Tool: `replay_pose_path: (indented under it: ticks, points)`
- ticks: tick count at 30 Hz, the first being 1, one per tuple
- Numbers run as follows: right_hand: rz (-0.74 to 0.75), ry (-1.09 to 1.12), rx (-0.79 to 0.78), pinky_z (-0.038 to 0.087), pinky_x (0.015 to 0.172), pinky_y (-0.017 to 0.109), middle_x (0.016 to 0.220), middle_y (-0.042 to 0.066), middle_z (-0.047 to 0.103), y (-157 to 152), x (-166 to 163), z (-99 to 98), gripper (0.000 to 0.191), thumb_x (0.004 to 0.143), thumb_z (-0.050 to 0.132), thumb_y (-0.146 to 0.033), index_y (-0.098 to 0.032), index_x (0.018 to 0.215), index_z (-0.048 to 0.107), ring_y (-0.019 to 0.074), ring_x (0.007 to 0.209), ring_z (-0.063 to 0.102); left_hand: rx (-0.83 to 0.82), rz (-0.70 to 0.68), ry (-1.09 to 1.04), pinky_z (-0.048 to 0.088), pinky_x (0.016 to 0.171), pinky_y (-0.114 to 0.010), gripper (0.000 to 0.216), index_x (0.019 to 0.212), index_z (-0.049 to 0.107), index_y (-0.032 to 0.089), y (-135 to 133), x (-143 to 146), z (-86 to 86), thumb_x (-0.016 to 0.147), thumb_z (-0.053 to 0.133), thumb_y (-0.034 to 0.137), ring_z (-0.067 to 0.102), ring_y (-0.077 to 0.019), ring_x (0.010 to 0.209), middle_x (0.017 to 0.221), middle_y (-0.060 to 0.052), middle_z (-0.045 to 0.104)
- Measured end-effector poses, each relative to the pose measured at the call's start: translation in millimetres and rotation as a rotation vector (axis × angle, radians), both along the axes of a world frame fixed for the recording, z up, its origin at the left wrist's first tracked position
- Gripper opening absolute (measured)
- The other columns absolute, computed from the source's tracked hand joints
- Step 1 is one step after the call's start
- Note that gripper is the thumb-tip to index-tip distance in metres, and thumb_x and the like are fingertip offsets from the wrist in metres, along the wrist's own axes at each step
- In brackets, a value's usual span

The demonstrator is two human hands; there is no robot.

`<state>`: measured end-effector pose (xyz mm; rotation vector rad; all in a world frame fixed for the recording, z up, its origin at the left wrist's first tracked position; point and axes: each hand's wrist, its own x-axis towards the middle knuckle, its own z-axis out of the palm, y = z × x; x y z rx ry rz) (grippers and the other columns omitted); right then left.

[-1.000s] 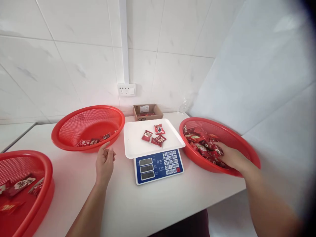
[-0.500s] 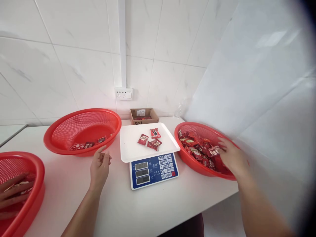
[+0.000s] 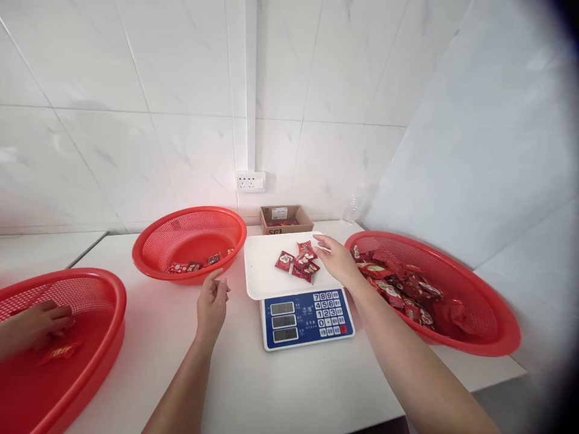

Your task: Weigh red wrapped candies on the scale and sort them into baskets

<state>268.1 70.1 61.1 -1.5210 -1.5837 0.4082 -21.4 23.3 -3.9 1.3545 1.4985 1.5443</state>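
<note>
My right hand (image 3: 337,260) is over the right side of the white scale pan (image 3: 260,280), its fingers stretched out and apart beside a small pile of red snack packets (image 3: 298,263). Nothing shows in its grip. My left hand (image 3: 213,306) hovers left of the scale, fingers loosely bent and apart, holding nothing. Below the pan is the blue keypad panel of the digital scale (image 3: 307,316), its display digits faint. On the right, a red basket (image 3: 497,325) holds many red packets (image 3: 407,289). My right forearm passes in front of its near left side.
Another red basket (image 3: 154,241) with several packets stands back left. At far left, another person's hand (image 3: 47,325) reaches into a third red basket (image 3: 115,301). A cardboard box (image 3: 289,228) and a clear plastic bottle (image 3: 353,208) stand by the tiled wall, below a socket (image 3: 251,181).
My right hand has moved left from the right basket to the scale pan, where another packet now lies. The view has shifted left. The other person's hand has lifted somewhat.
</note>
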Motion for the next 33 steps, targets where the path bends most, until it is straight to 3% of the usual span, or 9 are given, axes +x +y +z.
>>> replay_pose_path:
  ticks: [4,8,12,15,19,22,27,33]
  points:
    - [-0.029,-0.064,0.116,0.047,0.091,0.038,0.119,0.008,0.06,-32.0,1.8,-4.7,0.032,0.083,0.047,-0.036,-0.022,0.109,0.059,0.0205,0.108,0.057,-0.005,0.002,-0.032,0.044,0.053,-0.025,0.039,0.107,0.053,0.02,-0.1,-0.1,1.4,0.082,0.049,0.049,0.049,-0.0112,0.053,0.065,0.003,0.053]
    - [-0.187,-0.067,0.164,0.048,0.086,0.038,0.107,0.008,0.065,-89.2,19.1,-25.7,0.03,0.083,0.046,-0.043,-0.022,0.1,0.06,0.0219,0.098,0.061,-0.006,-0.003,-0.065,0.044,0.054,-0.024,0.038,0.108,0.053,0.02,-1.5,2.3,1.8,0.082,0.049,0.047,0.049,-0.0107,0.054,0.066,0.003,0.053]
    - [-0.314,0.015,-0.003,0.05,0.076,0.037,0.086,0.007,0.067,-135.6,40.8,-69.6,0.031,0.08,0.049,-0.05,-0.022,0.087,0.059,0.0229,0.079,0.063,0.015,-0.019,-0.078,0.044,0.055,-0.023,0.035,0.109,0.053,0.02,-2.7,6.0,0.8,0.084,0.049,0.044,0.05,-0.0102,0.056,0.067,0.003,0.053]
    - [-0.354,0.153,-0.148,0.049,0.066,0.034,0.069,0.004,0.063,-153.3,49.5,-99.7,0.035,0.078,0.048,-0.056,-0.022,0.076,0.056,0.0206,0.066,0.06,0.031,-0.029,-0.074,0.044,0.055,-0.022,0.032,0.109,0.053,0.02,-3.5,8.3,-0.3,0.085,0.049,0.042,0.049,-0.0095,0.056,0.067,0.003,0.052]
    - [-0.388,0.277,-0.191,0.046,0.057,0.029,0.059,0.0,0.055,-158.8,47.4,-118.4,0.037,0.08,0.046,-0.057,-0.022,0.069,0.053,0.0165,0.057,0.053,0.023,-0.031,-0.049,0.044,0.055,-0.022,0.031,0.109,0.053,0.02,-4.6,9.2,-0.8,0.086,0.048,0.04,0.049,-0.009,0.056,0.068,0.003,0.052]
    - [-0.412,0.282,-0.19,0.047,0.059,0.03,0.068,0.002,0.059,-156.6,43.6,-123.8,0.039,0.077,0.048,-0.059,-0.021,0.081,0.057,0.0167,0.061,0.055,0.01,-0.018,-0.025,0.044,0.056,-0.022,0.031,0.109,0.053,0.02,-4.5,9.0,-1.1,0.086,0.048,0.04,0.049,-0.0093,0.056,0.068,0.003,0.052]
    - [-0.4,0.316,-0.185,0.049,0.067,0.032,0.107,0.011,0.064,-152.8,42.2,-130.2,0.05,0.076,0.048,-0.06,-0.019,0.103,0.059,0.0223,0.088,0.061,-0.003,-0.012,0.006,0.044,0.055,-0.022,0.032,0.109,0.053,0.02,-2.3,10.1,-4.2,0.085,0.048,0.041,0.049,-0.0095,0.056,0.067,0.003,0.053]
    - [-0.345,0.258,-0.23,0.046,0.088,0.037,0.115,0.008,0.063,-151.8,42.7,-133.4,0.049,0.077,0.046,-0.057,-0.021,0.108,0.06,0.0235,0.1,0.059,-0.009,-0.027,0.042,0.044,0.054,-0.022,0.033,0.109,0.054,0.02,-0.3,11.8,-7.0,0.085,0.048,0.042,0.049,-0.0096,0.055,0.065,0.004,0.052]
